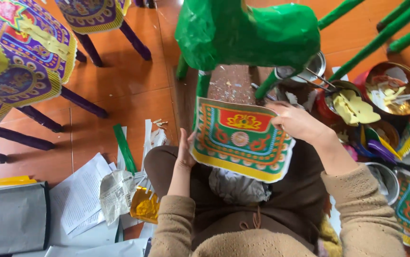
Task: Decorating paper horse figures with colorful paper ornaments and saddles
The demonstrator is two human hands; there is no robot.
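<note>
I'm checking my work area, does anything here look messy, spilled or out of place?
Yes. Paper scraps and strips lie scattered on the orange floor, with a crumpled newspaper piece and crinkled gold foil beside your left knee. Small bits also litter the board under the green paper figure.

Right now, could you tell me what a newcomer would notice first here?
The green paper animal standing at top centre, over a tiled floor. Just below it, the left hand and right hand hold a patterned sheet by its edges. Purple-legged figures with similar patterned covers stand at upper left.
</note>
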